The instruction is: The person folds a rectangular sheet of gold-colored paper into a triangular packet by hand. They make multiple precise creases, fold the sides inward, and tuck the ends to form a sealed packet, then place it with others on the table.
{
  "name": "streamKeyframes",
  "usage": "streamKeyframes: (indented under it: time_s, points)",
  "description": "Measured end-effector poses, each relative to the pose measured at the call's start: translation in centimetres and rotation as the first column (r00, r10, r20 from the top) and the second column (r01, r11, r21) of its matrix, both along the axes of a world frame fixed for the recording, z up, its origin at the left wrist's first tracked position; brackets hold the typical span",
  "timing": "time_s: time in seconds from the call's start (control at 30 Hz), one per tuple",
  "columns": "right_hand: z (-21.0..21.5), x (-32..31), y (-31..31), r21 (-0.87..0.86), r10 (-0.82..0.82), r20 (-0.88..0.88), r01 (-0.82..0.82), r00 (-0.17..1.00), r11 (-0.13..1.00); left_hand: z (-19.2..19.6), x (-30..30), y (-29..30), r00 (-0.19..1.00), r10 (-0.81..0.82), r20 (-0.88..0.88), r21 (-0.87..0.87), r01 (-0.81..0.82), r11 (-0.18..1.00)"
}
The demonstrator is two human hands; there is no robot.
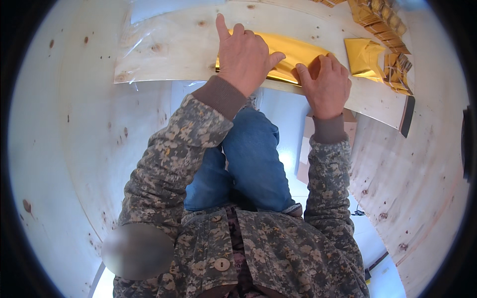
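Note:
A shiny gold foil pouch or sheet (293, 44) lies flat along the near edge of the wooden bench. My left hand (243, 57) rests over its left end, thumb and little finger spread wide; the middle fingers look bent, their tips hidden. At the foil's right end is my right hand (325, 84), its fingers curled and its thumb bent toward them over the foil's corner. Part of that corner is hidden behind the fingers.
On the wooden bench (171, 62), another gold pouch (365, 57) lies to the right, beside bundled gold packets (382, 25). Clear plastic film (164, 10) sits at the back left. Wooden panels (64, 124) rise on both sides. A cardboard box (350, 126) stands below the bench.

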State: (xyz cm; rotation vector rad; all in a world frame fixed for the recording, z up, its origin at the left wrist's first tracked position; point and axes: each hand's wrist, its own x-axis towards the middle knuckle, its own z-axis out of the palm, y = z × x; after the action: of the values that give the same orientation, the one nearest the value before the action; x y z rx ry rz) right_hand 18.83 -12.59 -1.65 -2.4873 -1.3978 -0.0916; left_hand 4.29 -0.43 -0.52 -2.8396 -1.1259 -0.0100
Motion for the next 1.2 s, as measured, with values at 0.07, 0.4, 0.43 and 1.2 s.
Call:
streamKeyframes:
  time_s: [0.07,0.4,0.43,1.2]
  points:
    - [0.1,-0.1,0.0,0.001,-0.002,0.011,0.002,1.000,1.000,0.1,0.5,0.0,1.000,0.003,-0.013,0.011,-0.003,1.000]
    - [-0.8,0.4,0.0,-0.005,0.006,0.059,-0.006,0.998,1.000,-0.8,0.8,-1.1,0.995,-0.040,-0.093,0.094,0.049,0.994]
    - [-0.8,0.4,0.0,-0.011,0.005,0.054,-0.004,0.999,1.000,-0.8,0.8,-1.1,0.994,-0.038,-0.104,0.105,0.049,0.993]
    - [-1.5,-2.4,3.2,-0.178,-0.132,0.257,0.181,0.958,0.967,-3.3,0.4,-2.3,0.978,-0.053,-0.201,0.264,0.106,0.959]
